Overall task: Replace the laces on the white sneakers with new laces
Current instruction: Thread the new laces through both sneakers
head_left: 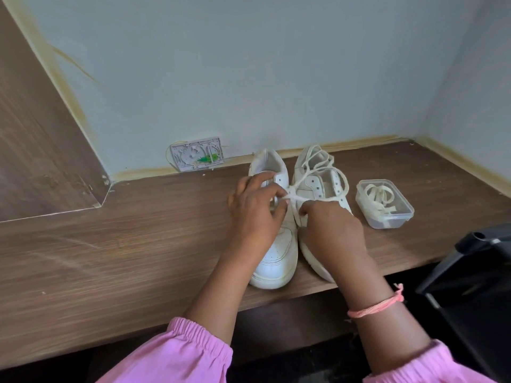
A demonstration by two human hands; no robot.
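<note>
a wooden desk (110, 244) meets a pale wall (249, 64). a small white wiring plate (197, 153) with a green piece sits on the wall just above the desk. a black chair (475, 286) stands at the desk's right end.

sneakers (273, 261) white | lace (318, 172) cream | desk (124, 244) brown woodgrain | sleeves (177, 355) pink

Hands (293, 217) hide both sneakers' (273, 261) lace rows.
</note>
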